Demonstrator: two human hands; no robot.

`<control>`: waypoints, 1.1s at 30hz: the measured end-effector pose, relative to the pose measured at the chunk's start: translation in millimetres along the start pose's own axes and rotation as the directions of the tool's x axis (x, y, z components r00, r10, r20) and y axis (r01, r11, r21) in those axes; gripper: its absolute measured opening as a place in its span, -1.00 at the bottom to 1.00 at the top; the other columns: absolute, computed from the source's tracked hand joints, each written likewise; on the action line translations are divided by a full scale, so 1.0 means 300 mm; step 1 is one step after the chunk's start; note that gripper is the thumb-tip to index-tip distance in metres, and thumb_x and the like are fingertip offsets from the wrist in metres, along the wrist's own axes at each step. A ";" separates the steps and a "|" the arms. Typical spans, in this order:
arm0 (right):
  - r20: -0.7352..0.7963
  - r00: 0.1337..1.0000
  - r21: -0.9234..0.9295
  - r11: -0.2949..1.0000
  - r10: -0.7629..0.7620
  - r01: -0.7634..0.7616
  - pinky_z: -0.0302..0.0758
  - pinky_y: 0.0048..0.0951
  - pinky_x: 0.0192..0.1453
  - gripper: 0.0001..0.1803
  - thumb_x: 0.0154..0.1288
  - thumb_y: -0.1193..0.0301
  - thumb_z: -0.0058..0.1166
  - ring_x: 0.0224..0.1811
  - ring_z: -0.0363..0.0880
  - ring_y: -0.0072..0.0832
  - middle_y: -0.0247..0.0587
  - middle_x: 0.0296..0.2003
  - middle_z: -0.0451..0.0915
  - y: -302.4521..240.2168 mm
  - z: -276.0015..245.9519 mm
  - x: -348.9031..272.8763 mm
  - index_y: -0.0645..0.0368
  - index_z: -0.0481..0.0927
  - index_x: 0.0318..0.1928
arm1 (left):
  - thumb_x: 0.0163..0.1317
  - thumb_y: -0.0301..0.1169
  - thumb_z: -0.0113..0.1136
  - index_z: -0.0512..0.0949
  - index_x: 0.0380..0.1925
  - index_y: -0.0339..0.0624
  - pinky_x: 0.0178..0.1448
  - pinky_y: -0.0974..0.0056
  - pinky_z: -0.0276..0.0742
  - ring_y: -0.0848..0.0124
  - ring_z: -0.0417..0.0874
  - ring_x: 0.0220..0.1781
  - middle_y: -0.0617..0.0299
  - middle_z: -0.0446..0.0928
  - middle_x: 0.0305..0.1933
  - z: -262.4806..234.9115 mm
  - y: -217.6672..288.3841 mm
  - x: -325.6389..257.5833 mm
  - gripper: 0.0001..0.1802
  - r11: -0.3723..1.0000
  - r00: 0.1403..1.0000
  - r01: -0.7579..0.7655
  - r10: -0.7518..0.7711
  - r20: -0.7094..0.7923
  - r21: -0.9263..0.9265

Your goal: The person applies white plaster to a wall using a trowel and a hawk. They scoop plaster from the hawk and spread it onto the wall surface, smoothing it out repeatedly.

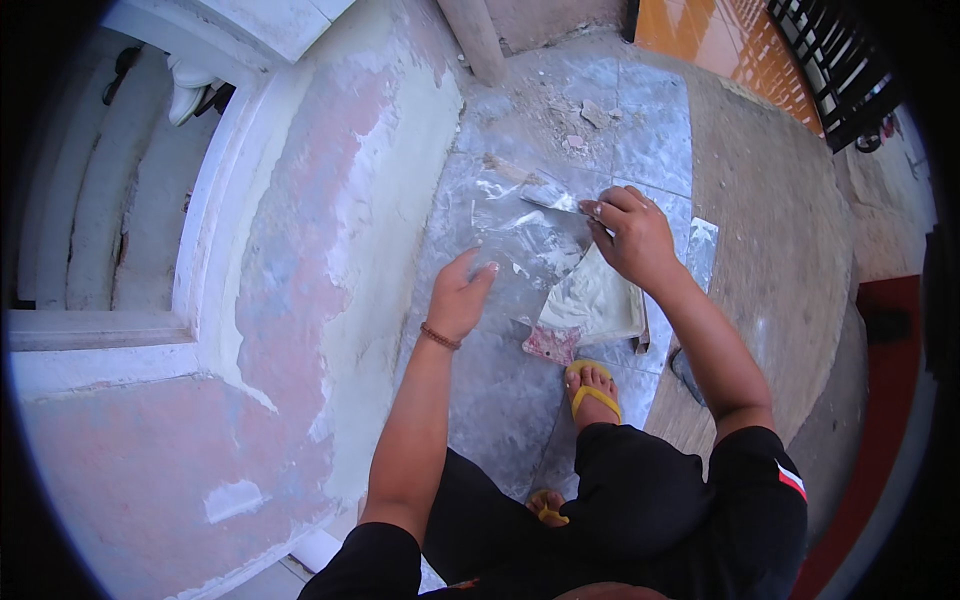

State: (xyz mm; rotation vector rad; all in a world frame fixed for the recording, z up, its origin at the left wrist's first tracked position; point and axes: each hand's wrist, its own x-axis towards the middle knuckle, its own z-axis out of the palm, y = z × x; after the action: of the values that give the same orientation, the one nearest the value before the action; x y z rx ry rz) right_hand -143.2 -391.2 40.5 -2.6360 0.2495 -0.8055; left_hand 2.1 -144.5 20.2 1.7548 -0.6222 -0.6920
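My right hand [632, 236] grips the handle of a putty knife [551, 195] whose metal blade points left over the grey floor and carries pale filler. My left hand [461, 295] hangs open beside the wall, fingers apart, holding nothing; a bead bracelet circles its wrist. Below my right hand lies a flat board [590, 305] heaped with cream-coloured putty. It rests on the floor just ahead of my foot in a yellow sandal [593, 388].
A patched wall [330, 250] with pink and cream filler fills the left side, with a white window frame [205, 230] set in it. Rubble [585, 125] lies on the tiled floor further off. A black metal gate [830, 70] and orange tiles stand at top right.
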 end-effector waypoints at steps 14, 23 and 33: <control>-0.219 0.926 0.306 0.923 0.308 -0.234 0.54 -0.18 -0.10 -0.78 0.28 0.40 0.16 -0.20 0.62 0.04 0.10 -0.27 0.64 0.294 0.276 0.229 0.26 0.65 -0.13 | 0.34 -0.37 0.19 0.58 0.03 -0.33 0.01 0.29 0.53 0.22 0.68 -0.16 -0.08 0.68 -0.17 -0.099 0.103 0.126 -0.67 0.888 0.998 0.052 -0.024 -0.065 0.457; 0.219 0.754 0.053 0.764 0.620 -0.643 0.53 -0.09 -0.04 -0.72 0.26 0.32 0.10 -0.15 0.64 0.04 0.12 -0.22 0.66 0.422 0.137 -0.103 0.17 0.70 -0.10 | 0.12 -0.68 0.11 0.66 0.03 -0.07 0.30 0.01 0.50 0.15 0.60 0.17 0.16 0.65 0.05 -0.128 0.040 0.070 -0.53 0.294 0.732 -0.397 0.672 0.108 0.869; 0.215 0.950 0.048 0.969 0.227 -0.242 0.58 -0.24 -0.18 -0.74 0.08 0.48 0.18 -0.28 0.64 -0.18 -0.12 -0.36 0.59 -0.126 -0.302 -0.084 0.12 0.73 -0.17 | 0.11 -0.69 0.08 0.63 0.09 -0.05 0.39 -0.09 0.40 0.18 0.56 0.26 0.22 0.60 0.16 -0.098 0.053 0.072 -0.48 0.161 0.720 -0.443 0.649 0.243 0.882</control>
State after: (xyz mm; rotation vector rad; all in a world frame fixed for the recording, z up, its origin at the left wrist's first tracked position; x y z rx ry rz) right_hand -213.0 -376.7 112.4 -2.5338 0.4564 -0.4487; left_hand 37.1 -144.9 39.2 2.2644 -1.6422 0.5441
